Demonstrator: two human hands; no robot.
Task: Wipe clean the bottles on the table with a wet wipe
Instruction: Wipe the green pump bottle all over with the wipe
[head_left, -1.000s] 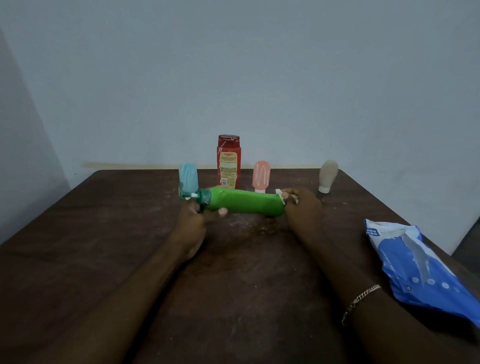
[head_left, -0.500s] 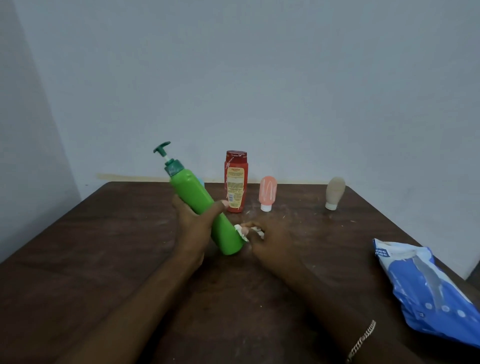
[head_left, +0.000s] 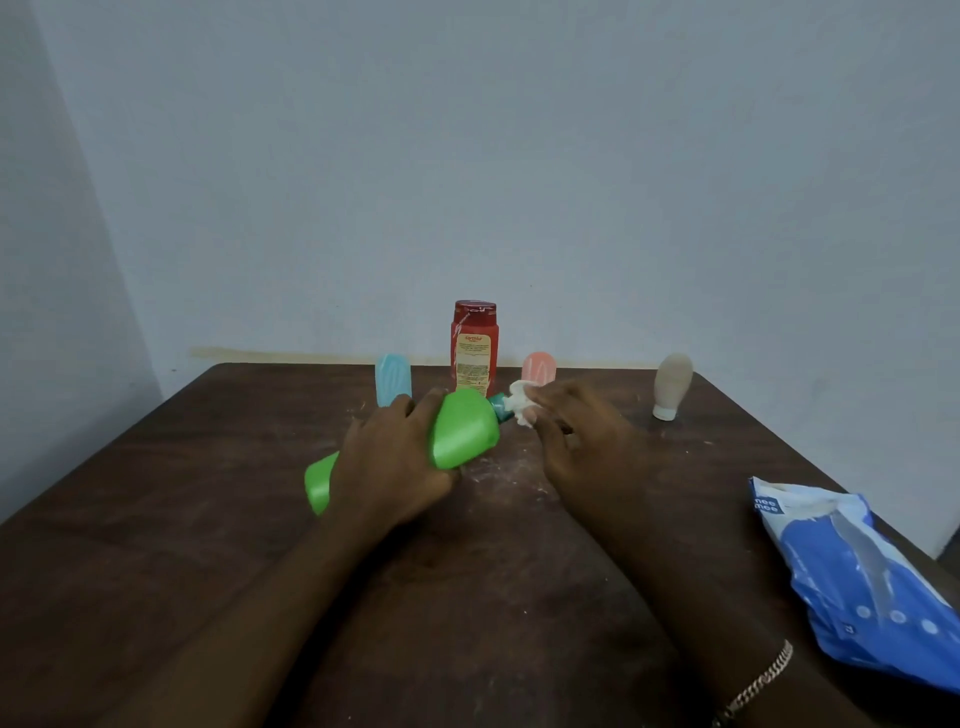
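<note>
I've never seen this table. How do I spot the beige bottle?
Find the far edge of the dark table, by the wall. The beige bottle stands farthest right, off by itself. Unlike the blue bottle, red bottle and pink bottle, it is dull-coloured.

Left hand (head_left: 389, 467) curled in grip; right hand (head_left: 582, 441) pinching, palm down.

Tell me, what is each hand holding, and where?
Left hand grips the green bottle round its middle; right hand pinches the wet wipe at its neck.
</note>
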